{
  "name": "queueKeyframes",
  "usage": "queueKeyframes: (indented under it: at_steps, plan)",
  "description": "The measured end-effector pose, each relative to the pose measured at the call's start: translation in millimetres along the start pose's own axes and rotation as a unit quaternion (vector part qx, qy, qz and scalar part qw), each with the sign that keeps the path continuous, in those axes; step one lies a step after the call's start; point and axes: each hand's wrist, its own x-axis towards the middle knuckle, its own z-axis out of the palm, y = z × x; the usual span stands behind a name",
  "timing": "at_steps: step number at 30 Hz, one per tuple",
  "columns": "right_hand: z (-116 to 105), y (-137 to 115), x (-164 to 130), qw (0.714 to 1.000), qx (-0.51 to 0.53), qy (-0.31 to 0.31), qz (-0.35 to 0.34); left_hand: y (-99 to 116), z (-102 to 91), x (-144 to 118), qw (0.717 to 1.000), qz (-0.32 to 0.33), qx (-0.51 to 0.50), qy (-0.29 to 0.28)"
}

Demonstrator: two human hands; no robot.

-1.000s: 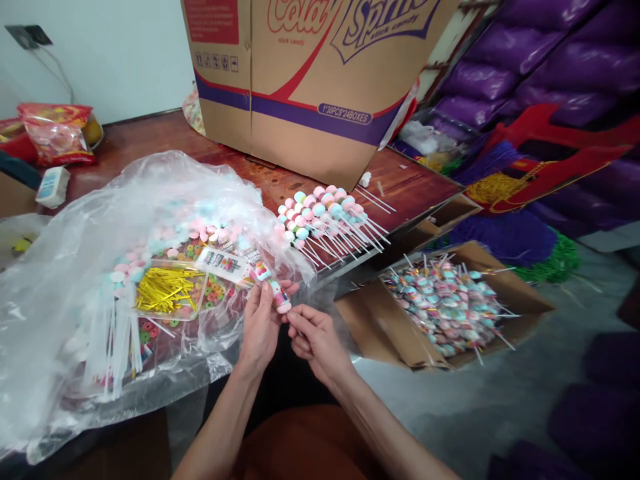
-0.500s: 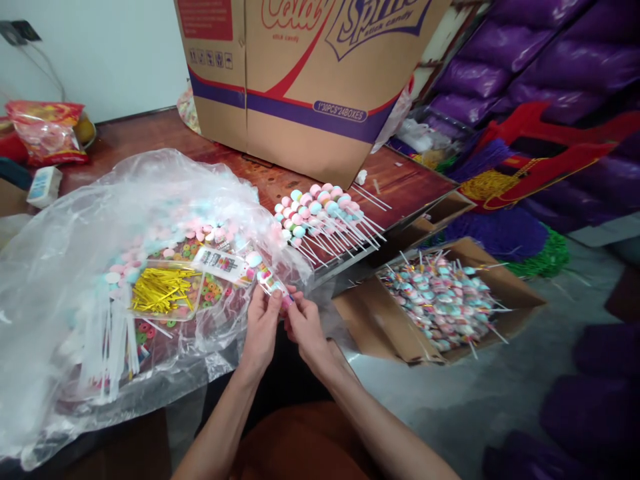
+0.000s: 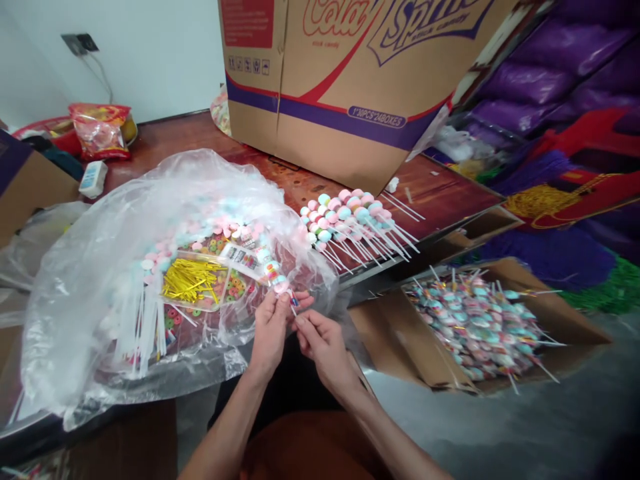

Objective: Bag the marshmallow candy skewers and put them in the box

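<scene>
A candy stick [image 3: 273, 272] of pink, white and blue pieces in a clear printed wrapper points up and left from my hands. My left hand [image 3: 271, 328] pinches its lower end between thumb and finger, other fingers extended behind. Close beside it, my right hand [image 3: 327, 343] closes thumb and fingertips on the white stick below the candy. Just beyond lies a stack of printed wrappers [image 3: 241, 259]. To the left, yellow twist ties [image 3: 194, 279] fill a clear compartment tray [image 3: 220, 299] that also holds colored candy rings.
Clear plastic sheeting [image 3: 75, 320] drapes around the tray, loose candies and white sticks [image 3: 143, 327]. Unwrapped candy sticks [image 3: 350, 217] lie at the table edge. A carton [image 3: 480, 327] of wrapped ones stands lower right. A large cardboard box [image 3: 320, 140] stands behind.
My right hand has slid down from the wrapped candy to the stick below it, and more of the candy shows. The view has swung left, so the surroundings appear shifted right.
</scene>
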Motion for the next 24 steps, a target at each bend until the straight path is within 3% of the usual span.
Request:
queueKeyframes:
  at_steps: [5, 11, 15, 18, 20, 22, 24]
  plan:
    - [6.5, 2.9, 4.6, 0.999, -0.025, -0.013, -0.033, 2.2, -7.5, -7.8, 1.000, 0.019, 0.025, -0.001]
    - [19.2, -9.9, 11.7, 0.997, -0.063, -0.034, -0.016, 6.3, -8.4, -16.3, 0.997, 0.063, -0.013, 0.045]
    - [38.6, -18.9, 16.2, 0.999, 0.013, -0.038, 0.004, 22.9, -13.3, -24.5, 0.995, 0.094, -0.022, 0.035]
    - [54.6, -26.1, 13.9, 0.983, 0.087, -0.141, 0.083, 43.5, -30.4, -33.4, 0.993, 0.093, -0.069, -0.020]
    - [65.7, -33.9, 14.0, 0.965, 0.057, -0.230, 0.113, 57.1, -45.3, -40.3, 0.989, 0.090, -0.115, -0.031]
    - [79.2, -44.0, 19.5, 0.941, -0.050, -0.322, 0.090, 68.7, -60.3, -46.5, 0.982, 0.109, -0.152, 0.003]
    - [96.9, -54.0, 31.5, 0.902, -0.227, -0.366, 0.002, 78.1, -75.2, -51.3, 0.970, 0.156, -0.172, 0.068]
